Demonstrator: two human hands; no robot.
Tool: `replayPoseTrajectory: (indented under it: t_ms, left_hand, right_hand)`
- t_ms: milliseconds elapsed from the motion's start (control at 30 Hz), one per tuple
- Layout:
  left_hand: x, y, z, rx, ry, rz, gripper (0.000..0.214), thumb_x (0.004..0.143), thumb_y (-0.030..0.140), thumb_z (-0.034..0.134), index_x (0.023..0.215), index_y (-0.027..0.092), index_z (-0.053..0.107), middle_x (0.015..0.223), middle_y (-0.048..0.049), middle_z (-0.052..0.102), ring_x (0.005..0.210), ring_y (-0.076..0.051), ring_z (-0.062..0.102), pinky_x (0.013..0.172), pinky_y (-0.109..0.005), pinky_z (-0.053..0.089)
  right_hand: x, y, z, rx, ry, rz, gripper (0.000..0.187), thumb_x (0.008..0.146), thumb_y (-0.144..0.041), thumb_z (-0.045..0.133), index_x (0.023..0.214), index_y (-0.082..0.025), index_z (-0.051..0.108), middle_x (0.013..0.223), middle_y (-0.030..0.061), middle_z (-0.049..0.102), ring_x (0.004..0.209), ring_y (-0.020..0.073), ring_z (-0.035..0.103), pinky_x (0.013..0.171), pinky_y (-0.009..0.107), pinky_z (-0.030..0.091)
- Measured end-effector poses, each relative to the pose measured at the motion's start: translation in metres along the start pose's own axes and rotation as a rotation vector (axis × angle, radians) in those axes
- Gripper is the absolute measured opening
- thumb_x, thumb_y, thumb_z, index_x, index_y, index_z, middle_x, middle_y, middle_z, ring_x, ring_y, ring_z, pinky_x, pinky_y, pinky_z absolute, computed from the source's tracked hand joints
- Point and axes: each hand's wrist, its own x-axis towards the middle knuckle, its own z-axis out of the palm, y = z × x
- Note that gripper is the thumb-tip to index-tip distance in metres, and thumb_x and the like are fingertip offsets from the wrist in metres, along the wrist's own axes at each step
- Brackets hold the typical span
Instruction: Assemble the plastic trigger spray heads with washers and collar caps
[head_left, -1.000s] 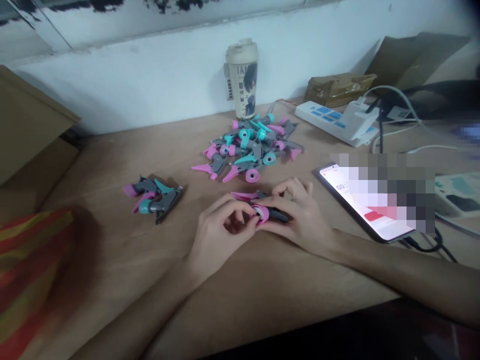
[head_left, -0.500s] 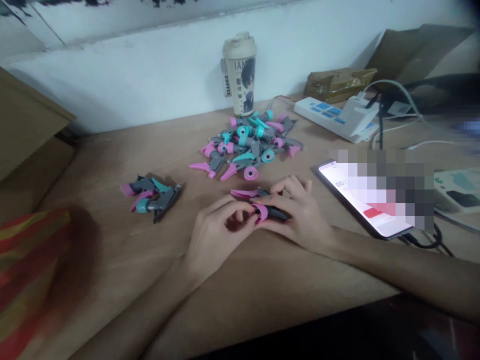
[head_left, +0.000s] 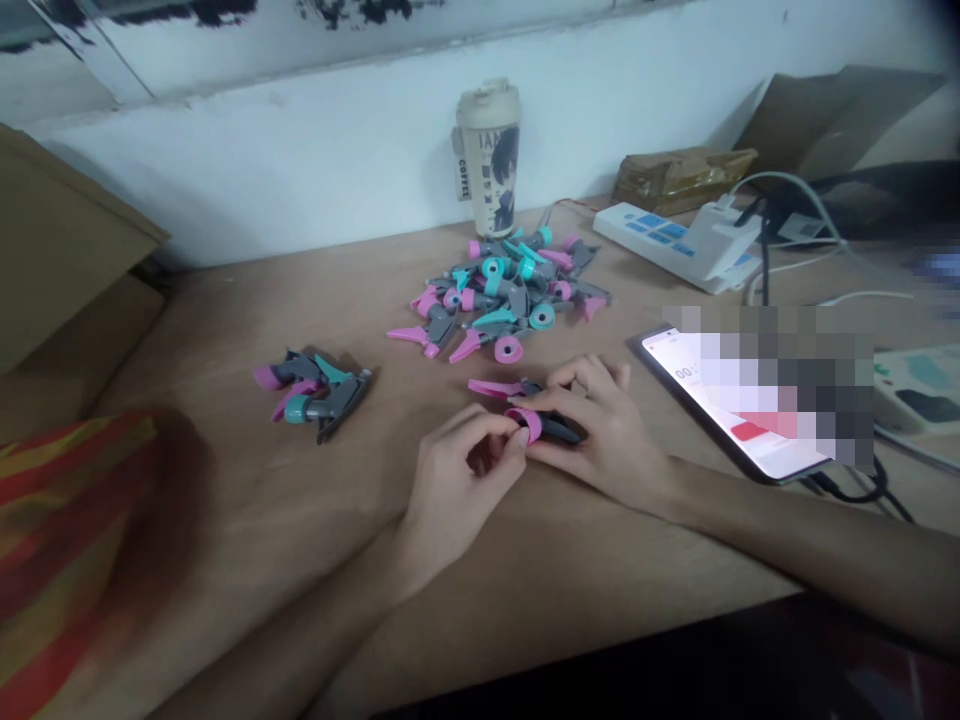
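Observation:
My right hand (head_left: 604, 415) is closed round the dark grey body of a trigger spray head (head_left: 559, 428), which lies low over the table with its pink collar toward the left. The thumb and forefinger of my left hand (head_left: 469, 470) pinch at the rim of that pink collar (head_left: 531, 425). A pink lever (head_left: 495, 388) sticks out leftward just beyond the fingers; whether it belongs to the held piece is hidden. Behind my hands lies a heap of similar spray heads (head_left: 514, 285) in grey with pink or teal parts. Several more form a small group (head_left: 315, 390) to the left.
A coffee tumbler (head_left: 491, 160) stands against the wall behind the heap. Toward the right are a white power strip (head_left: 660, 240), a taped cardboard package (head_left: 679, 178), cables and a lit phone (head_left: 720, 400). Red-and-yellow striped fabric (head_left: 75, 540) and cardboard (head_left: 67, 240) occupy the left side.
My left fingers have shifted slightly at the pink collar, and the left hand has turned a little. My right hand keeps its hold. The whole view has moved slightly.

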Motion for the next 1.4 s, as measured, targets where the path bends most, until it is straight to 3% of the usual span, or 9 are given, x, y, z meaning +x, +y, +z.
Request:
replayPoseTrajectory:
  t_ms: [167,367,433,567,700,867,1033,1233,1400]
  left_hand:
    - [0.001,-0.003,-0.003,-0.038,0.027,0.094,0.018,0.087,0.030,0.052,0.083,0.019,0.066,0.073,-0.0007,0.055,0.057,-0.009,0.048,0.053,-0.021,0.041]
    - [0.012,-0.030,-0.001,-0.170,0.211,-0.121,0.026,0.093,0.041,0.035,0.099,0.019,0.048,0.068,0.0029,0.051,0.050,-0.008,0.053,0.042,-0.017,0.039]
    - [0.015,-0.036,-0.002,-0.063,0.167,-0.142,0.025,0.094,0.038,0.029,0.097,0.019,0.045,0.064,0.0032,0.051,0.050,-0.009,0.054,0.042,-0.018,0.040]
    - [0.013,-0.030,-0.003,0.093,0.044,-0.058,0.009,0.083,0.025,0.050,0.078,0.018,0.054,0.068,-0.0001,0.059,0.062,-0.014,0.058,0.059,-0.025,0.045]
    - [0.006,-0.021,-0.002,0.198,-0.057,0.020,0.007,0.076,0.020,0.055,0.071,0.018,0.059,0.073,-0.0043,0.064,0.074,-0.022,0.061,0.070,-0.033,0.046]
    - [0.006,-0.030,0.001,0.228,-0.065,0.071,0.018,0.079,0.022,0.055,0.092,0.014,0.064,0.097,-0.0128,0.066,0.099,-0.031,0.058,0.084,-0.044,0.045]
    - [0.008,-0.041,0.002,0.213,-0.058,0.129,0.027,0.087,0.028,0.054,0.112,0.020,0.057,0.117,-0.0091,0.057,0.104,-0.023,0.056,0.085,-0.039,0.049]
    - [0.003,-0.039,0.004,0.280,-0.090,0.148,0.027,0.090,0.029,0.051,0.114,0.018,0.054,0.117,-0.0090,0.056,0.098,-0.020,0.058,0.082,-0.039,0.050]
    - [0.007,-0.031,0.001,0.395,-0.125,0.138,0.026,0.089,0.028,0.052,0.109,0.014,0.056,0.109,-0.0095,0.059,0.093,-0.021,0.059,0.080,-0.040,0.050]
  right_hand:
    - [0.000,-0.002,-0.001,-0.011,0.003,0.033,0.025,0.080,-0.046,0.059,0.089,-0.023,0.064,0.086,0.0035,0.055,0.086,0.0197,0.052,0.077,0.038,0.031]
    - [0.012,-0.005,-0.006,0.042,0.073,0.164,0.034,0.073,-0.053,0.064,0.092,-0.024,0.064,0.093,0.0052,0.058,0.092,0.0240,0.055,0.081,0.044,0.037]
    - [0.023,-0.007,-0.009,0.096,0.091,0.191,0.034,0.074,-0.053,0.063,0.092,-0.024,0.064,0.092,0.0049,0.060,0.091,0.0240,0.056,0.080,0.043,0.039]
    - [0.061,-0.024,-0.004,0.165,0.126,0.161,0.032,0.078,-0.053,0.057,0.089,-0.023,0.064,0.088,0.0038,0.062,0.088,0.0222,0.056,0.077,0.039,0.041]
    - [0.106,-0.052,0.029,0.078,0.123,0.028,0.039,0.078,-0.056,0.055,0.089,-0.020,0.065,0.096,0.0066,0.062,0.095,0.0230,0.053,0.087,0.042,0.032]
    - [0.146,-0.084,0.087,-0.098,-0.015,-0.201,0.041,0.083,-0.054,0.050,0.098,-0.018,0.063,0.099,0.0082,0.060,0.097,0.0239,0.049,0.089,0.040,0.024]
    - [0.152,-0.099,0.112,-0.175,-0.120,-0.321,0.038,0.080,-0.051,0.057,0.097,-0.018,0.064,0.102,0.0098,0.058,0.100,0.0263,0.047,0.088,0.040,0.024]
    - [0.135,-0.096,0.114,-0.126,-0.324,-0.418,0.058,0.071,-0.065,0.056,0.109,-0.022,0.062,0.105,0.0100,0.058,0.103,0.0264,0.048,0.090,0.041,0.025]
    - [0.132,-0.081,0.086,-0.034,-0.374,-0.359,0.077,0.070,-0.073,0.048,0.125,-0.019,0.050,0.117,0.0142,0.055,0.112,0.0306,0.045,0.094,0.046,0.023]
